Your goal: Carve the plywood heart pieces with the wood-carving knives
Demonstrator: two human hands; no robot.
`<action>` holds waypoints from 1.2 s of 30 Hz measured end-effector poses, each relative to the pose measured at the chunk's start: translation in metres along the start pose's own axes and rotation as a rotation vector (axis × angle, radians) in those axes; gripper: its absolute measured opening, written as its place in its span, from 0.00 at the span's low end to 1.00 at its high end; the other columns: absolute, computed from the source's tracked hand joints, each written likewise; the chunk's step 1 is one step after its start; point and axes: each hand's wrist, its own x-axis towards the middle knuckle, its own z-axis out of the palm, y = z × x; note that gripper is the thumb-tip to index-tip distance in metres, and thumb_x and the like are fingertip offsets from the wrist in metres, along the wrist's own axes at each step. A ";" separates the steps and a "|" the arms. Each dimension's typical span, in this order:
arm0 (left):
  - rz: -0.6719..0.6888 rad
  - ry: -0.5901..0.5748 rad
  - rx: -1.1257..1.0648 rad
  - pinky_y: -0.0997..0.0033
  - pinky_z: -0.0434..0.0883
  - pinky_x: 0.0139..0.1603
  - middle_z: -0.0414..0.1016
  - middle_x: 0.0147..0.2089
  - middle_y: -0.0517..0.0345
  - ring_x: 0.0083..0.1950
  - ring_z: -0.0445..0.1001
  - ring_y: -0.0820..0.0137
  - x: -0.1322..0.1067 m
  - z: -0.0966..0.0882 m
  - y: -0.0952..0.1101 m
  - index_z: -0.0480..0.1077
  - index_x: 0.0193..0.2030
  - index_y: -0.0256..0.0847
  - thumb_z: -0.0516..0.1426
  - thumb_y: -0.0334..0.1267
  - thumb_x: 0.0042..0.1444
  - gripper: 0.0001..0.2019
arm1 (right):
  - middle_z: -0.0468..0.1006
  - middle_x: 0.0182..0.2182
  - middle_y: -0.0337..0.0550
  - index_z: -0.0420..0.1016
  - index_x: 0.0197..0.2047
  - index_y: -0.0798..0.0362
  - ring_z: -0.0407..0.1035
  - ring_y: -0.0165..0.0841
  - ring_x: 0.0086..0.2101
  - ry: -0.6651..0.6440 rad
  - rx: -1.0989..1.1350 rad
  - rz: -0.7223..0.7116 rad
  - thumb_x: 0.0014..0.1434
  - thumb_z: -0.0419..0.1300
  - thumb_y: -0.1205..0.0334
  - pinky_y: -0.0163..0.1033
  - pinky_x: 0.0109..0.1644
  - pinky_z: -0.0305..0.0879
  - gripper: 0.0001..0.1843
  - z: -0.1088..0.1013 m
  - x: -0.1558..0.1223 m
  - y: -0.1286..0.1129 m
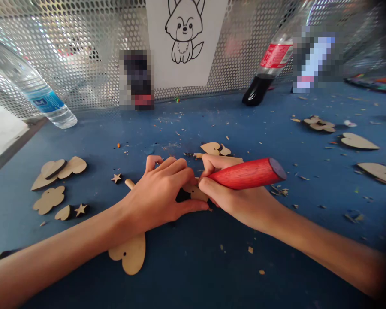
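My right hand is closed round a tool with a thick red wooden handle. The handle's butt points right, and the working tip is hidden by my fingers. My left hand pins a small flat wooden cutout with a hole against the blue table, thumb along its near edge. Much of that cutout is covered, so its full shape cannot be made out. Under my left forearm lies a larger wooden heart with a hole. Just beyond my hands are a rounded wooden piece and a thin stick with a dark tip.
Wooden hearts, a flower shape and stars lie left; more hearts lie right. Wood chips are scattered about. A water bottle and a cola bottle lean near the mesh with a fox drawing.
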 end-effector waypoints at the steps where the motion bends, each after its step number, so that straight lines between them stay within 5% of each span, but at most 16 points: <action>1: 0.000 0.004 0.006 0.59 0.53 0.49 0.69 0.36 0.61 0.40 0.67 0.66 0.000 0.000 0.001 0.64 0.32 0.39 0.61 0.54 0.62 0.20 | 0.61 0.19 0.31 0.55 0.22 0.50 0.56 0.28 0.23 0.007 -0.008 -0.004 0.53 0.56 0.68 0.39 0.28 0.54 0.14 0.000 -0.001 0.000; 14: -0.012 0.016 0.067 0.48 0.54 0.57 0.69 0.37 0.59 0.40 0.68 0.65 0.001 0.004 0.005 0.64 0.34 0.40 0.59 0.51 0.62 0.16 | 0.59 0.19 0.32 0.55 0.22 0.50 0.55 0.28 0.24 0.054 -0.050 -0.052 0.52 0.55 0.70 0.39 0.28 0.52 0.14 0.003 -0.003 0.002; 36: 0.065 -0.028 0.021 0.60 0.59 0.47 0.66 0.41 0.55 0.41 0.65 0.63 0.001 0.003 0.004 0.67 0.43 0.38 0.57 0.47 0.66 0.13 | 0.56 0.19 0.33 0.49 0.22 0.50 0.53 0.29 0.24 0.027 -0.032 -0.049 0.53 0.55 0.70 0.39 0.28 0.50 0.17 0.003 -0.005 0.000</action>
